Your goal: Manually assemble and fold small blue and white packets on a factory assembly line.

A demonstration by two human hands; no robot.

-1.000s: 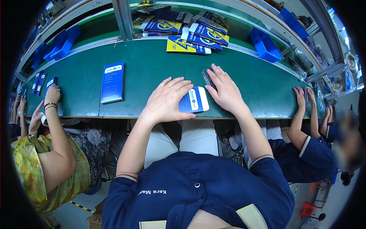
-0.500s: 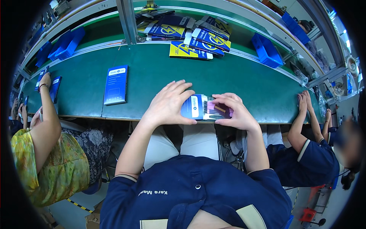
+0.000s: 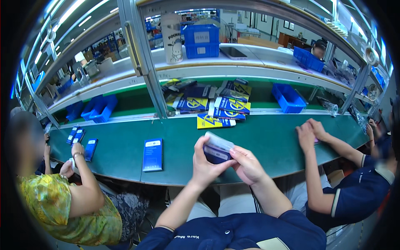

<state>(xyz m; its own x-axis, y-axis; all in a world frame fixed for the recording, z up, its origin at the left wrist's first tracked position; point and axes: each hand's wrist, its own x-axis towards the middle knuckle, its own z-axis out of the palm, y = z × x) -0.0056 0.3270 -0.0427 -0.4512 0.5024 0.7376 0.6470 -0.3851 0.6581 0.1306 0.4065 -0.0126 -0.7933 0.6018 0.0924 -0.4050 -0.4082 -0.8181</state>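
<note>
Over the near edge of the green table I hold a small blue box (image 3: 214,156) with both hands, its white flap or end (image 3: 219,141) tilted up and away from me. My left hand (image 3: 204,167) curls round its left side, thumb along the near face. On the right side, my right hand (image 3: 249,165) pinches the box near its white end. What is inside the box cannot be seen. To the left of my hands lies another blue box (image 3: 153,155), flat on the table.
Yellow-and-blue cartons (image 3: 214,109) are piled at the table's back. Blue bins (image 3: 287,98) stand along that edge, below a shelf (image 3: 241,61) on metal posts. Co-workers sit on both sides; the left one's hand (image 3: 78,150) is beside several blue boxes (image 3: 90,150).
The view has tilted upward. The box, earlier low with a clear, pink-edged piece at its right end, is now raised and turned in both hands; that piece no longer shows.
</note>
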